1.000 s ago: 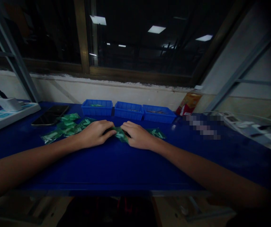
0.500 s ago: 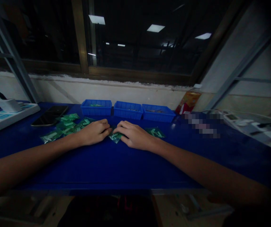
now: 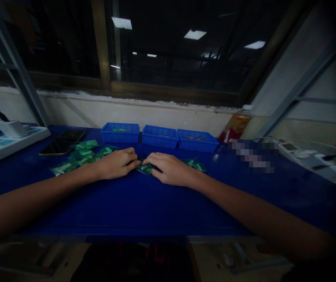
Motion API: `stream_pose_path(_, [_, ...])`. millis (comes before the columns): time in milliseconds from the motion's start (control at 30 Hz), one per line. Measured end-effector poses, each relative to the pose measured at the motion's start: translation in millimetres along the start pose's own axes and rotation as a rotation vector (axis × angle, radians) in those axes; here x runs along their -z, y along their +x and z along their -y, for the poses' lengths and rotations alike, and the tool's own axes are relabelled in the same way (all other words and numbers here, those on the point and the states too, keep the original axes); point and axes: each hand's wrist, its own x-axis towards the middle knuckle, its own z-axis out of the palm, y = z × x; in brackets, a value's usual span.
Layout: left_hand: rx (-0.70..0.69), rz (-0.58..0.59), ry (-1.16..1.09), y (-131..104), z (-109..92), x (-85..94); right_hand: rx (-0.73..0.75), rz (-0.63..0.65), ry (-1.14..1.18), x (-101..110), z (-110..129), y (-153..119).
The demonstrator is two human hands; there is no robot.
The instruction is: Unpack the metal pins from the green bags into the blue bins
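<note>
Now | left hand [image 3: 117,163], right hand [image 3: 170,169]: palms down | fingers pinching green packet [image 3: 145,168]

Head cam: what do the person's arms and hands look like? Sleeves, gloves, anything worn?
Both forearms are bare as far as the frame shows: no sleeves in view. The left hand and right hand wear no gloves. No watch, ring or wristband can be made out, though the picture is dim. No cables or markings on the arms.

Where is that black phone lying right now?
In the head view, the black phone lies flat on the blue table, far left, just behind the pile of green packets.
</note>
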Motion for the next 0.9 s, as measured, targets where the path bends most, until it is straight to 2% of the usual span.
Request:
stream_pose_path(133, [0.026,-0.024,-0.067,-3.5,-4.2,2.7,-0.052,-0.070,0.126,-4.2,-3.4,1.8])
stream_pose_path(233, [0.046,-0.126,-0.205,-6.9,-6.3,-0.7,-0.280,-0.250,0.360,-10.1,-8.0,6.4])
stream_pose_path(333, [-0.018,-0.286,-0.233,-6.9,-5.6,-8.6,-0.510,-0.368,0.704,-12.9,-10.9,10.9])
stream_pose_path(433, [-0.107,-0.415,-0.153,-4.3,-4.7,-13.5,-0.593,-0.404,1.049,-8.8,-8.5,12.5])
stream_pose_path(533, [-0.159,-0.485,-0.112,-2.7,-6.0,-10.6,-0.616,-0.370,1.235,-1.8,-1.6,11.5])
stream_pose_path(667, [-0.216,-0.536,-0.080,-5.5,-9.9,-2.4,-0.611,-0.315,1.306,-0.1,8.1,9.6])
stream_pose_path(767, [-0.242,-0.474,-0.089,-8.1,-12.2,-0.5,-0.607,-0.278,1.212,-3.6,11.0,9.3])
stream_pose_path(833, [-0.221,-0.446,-0.118,-7.9,-12.5,-1.3,-0.596,-0.270,1.118,-5.3,10.7,9.7])
stream_pose_path(900, [-0.139,-0.492,-0.170,-5.6,-10.5,-2.6,-0.561,-0.282,1.068,-6.3,9.8,10.1])
